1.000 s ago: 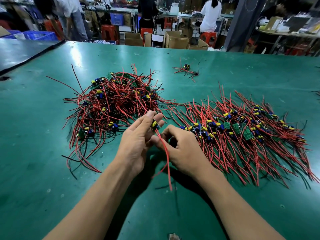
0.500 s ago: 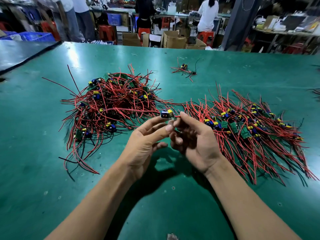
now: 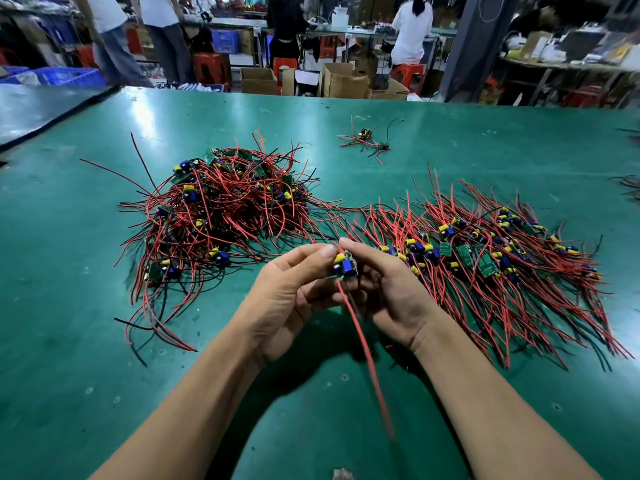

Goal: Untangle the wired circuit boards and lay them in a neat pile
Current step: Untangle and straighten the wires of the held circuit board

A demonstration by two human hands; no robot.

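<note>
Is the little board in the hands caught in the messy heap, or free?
Free. The left hand and right hand pinch the board; its red wire hangs toward the person, clear of the tangled heap.

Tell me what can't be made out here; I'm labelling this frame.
Head view: underside of the small green circuit board, hidden by left hand and right hand.
Lower end of its hanging red wire, motion-blurred.
Boards deep in the tangled red-wire heap, covered by wires.
Dark wires at right edge, cut off.
</note>
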